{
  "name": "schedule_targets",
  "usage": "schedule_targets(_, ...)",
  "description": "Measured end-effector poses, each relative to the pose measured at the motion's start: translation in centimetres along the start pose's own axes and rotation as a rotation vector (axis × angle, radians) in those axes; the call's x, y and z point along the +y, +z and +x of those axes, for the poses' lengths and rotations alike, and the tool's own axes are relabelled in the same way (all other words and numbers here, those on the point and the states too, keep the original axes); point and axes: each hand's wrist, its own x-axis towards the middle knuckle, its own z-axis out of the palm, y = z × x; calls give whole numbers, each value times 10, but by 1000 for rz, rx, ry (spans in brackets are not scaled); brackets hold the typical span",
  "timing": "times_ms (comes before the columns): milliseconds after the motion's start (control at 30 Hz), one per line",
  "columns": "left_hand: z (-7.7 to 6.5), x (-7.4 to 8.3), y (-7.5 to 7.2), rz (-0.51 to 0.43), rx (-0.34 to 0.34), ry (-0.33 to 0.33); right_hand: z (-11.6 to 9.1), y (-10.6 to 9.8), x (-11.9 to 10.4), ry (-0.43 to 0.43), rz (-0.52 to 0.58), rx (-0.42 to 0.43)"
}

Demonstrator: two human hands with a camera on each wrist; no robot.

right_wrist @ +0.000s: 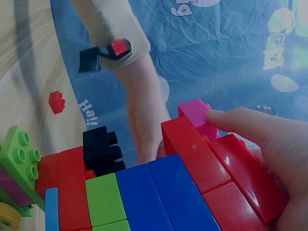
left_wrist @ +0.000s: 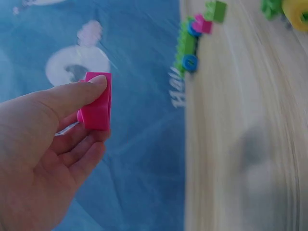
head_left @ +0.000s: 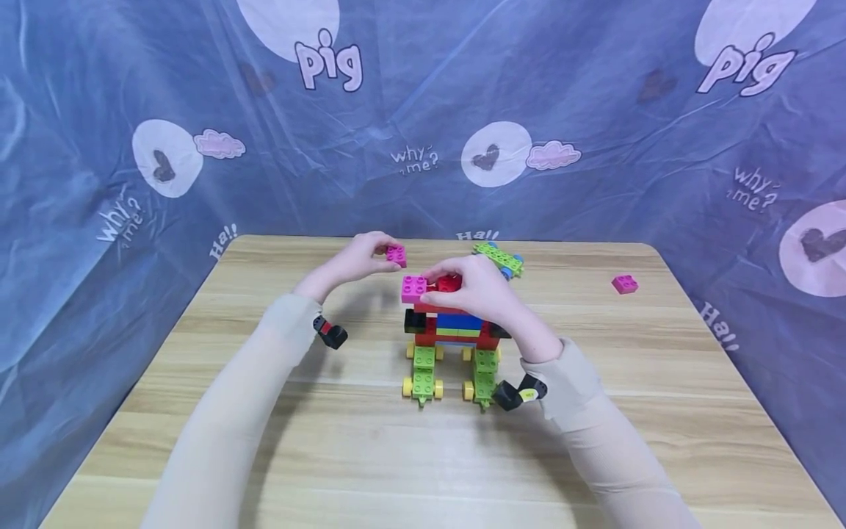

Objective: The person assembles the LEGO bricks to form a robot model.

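Observation:
My left hand (head_left: 362,257) pinches a pink toy brick (left_wrist: 100,108) between thumb and fingers, held up left of a colourful brick build (head_left: 458,323). The build has blue, red, black and lime bricks over green wheeled bases (head_left: 423,375) with yellow wheels. Over its top, my right hand (head_left: 472,286) pinches a second pink brick (head_left: 413,288) at the build's upper left corner. In the right wrist view, a fingertip presses that pink brick (right_wrist: 196,115) beside the red bricks (right_wrist: 197,154) of the top row. Part of the right hand is hidden behind the red bricks there.
A lime wheeled base (head_left: 499,258) with blue wheels lies near the table's back edge, behind the build. Another pink brick (head_left: 624,283) lies at the back right. A small red brick (right_wrist: 57,102) rests on the table in the right wrist view. Blue printed cloth hangs behind.

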Motion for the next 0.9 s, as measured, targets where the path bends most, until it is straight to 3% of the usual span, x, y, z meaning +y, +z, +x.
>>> schedule_targets(667,-49,67,-23,-20,128,198,1,1,1,9,13,11)
schedule_targets(900,-62,79,-22,-20,156,237,1,1,1,9,20,10)
